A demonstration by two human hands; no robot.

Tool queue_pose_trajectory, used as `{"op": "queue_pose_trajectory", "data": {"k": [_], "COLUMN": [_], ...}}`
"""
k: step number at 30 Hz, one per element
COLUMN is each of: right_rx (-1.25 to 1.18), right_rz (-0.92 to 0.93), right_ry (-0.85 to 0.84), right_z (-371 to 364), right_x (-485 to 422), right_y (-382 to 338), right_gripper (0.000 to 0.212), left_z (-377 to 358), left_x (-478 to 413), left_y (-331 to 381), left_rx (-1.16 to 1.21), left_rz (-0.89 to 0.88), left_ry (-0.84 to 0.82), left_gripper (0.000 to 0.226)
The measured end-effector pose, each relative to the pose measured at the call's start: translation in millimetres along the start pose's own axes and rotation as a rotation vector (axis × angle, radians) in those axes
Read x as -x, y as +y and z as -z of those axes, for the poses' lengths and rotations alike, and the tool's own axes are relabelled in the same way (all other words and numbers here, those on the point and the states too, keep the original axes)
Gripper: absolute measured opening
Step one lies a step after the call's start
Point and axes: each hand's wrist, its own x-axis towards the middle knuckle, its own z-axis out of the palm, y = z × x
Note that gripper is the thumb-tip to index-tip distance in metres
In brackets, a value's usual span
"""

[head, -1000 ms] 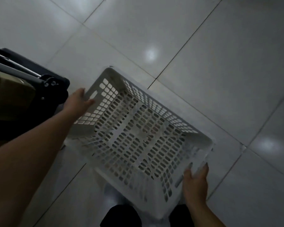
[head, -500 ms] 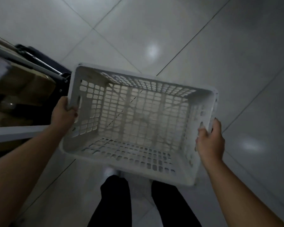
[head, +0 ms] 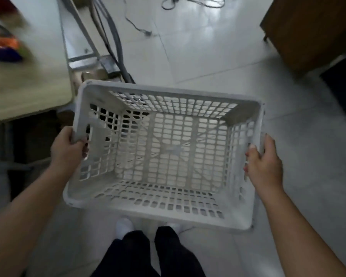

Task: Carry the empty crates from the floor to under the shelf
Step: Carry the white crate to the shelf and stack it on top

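Note:
An empty white perforated plastic crate (head: 166,212) hangs level in the air in front of my legs, above the tiled floor. My left hand (head: 67,148) grips its left rim by the handle slot, fingers curled inside. On the opposite side, my right hand (head: 265,160) clasps the right rim the same way. Nothing lies inside the crate. A pale shelf or table surface (head: 26,84) sits at the left, with a dark gap beneath it.
Grey hoses and cables (head: 112,45) run across the floor ahead, beside a metal frame leg (head: 82,60). A loose cord (head: 190,3) lies at the top. A brown wooden cabinet (head: 312,31) stands at the upper right. Blurred colourful items (head: 2,45) rest on the left surface.
The crate has been lifted off the floor and levelled with both hands on its short sides. My view has turned from bare tiles and a black cart to the table and cables.

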Motion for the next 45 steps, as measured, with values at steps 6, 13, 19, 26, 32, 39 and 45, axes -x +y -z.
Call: {"op": "queue_pose_trajectory", "data": {"k": [6,13,19,26,32,39,45], "right_rx": [0.044,0.042,0.069,0.121,0.192,0.240,0.223], "right_rz": [0.286,0.596,0.887,1.171,1.568,1.798,1.914], "right_ry": [-0.152,-0.385,-0.713,-1.083,-1.357,-1.748,-2.083], "right_z": [3,-57,-124,-173,-185,-126,-27], "right_x": [55,185,355,558,729,919,1047], "right_y": [-119,-228,-288,-309,-289,-180,-50], "right_gripper": [0.034,0.024,0.028,0.021,0.018,0.028,0.040], "left_z": [147,312,416,437,381,270,185], "left_x": [91,238,443,672,836,1005,1138], "left_y": [-36,-120,-190,-220,-203,-143,-90], "left_rx": [0.231,0.316,0.282,0.250,0.359,0.376,0.315], "left_rz": [0.134,0.303,0.546,0.840,1.108,1.360,1.554], "left_ry": [0.218,0.583,0.977,1.366,1.735,2.150,2.396], "left_gripper": [0.018,0.015,0.016,0.014,0.004,0.012,0.009]}}
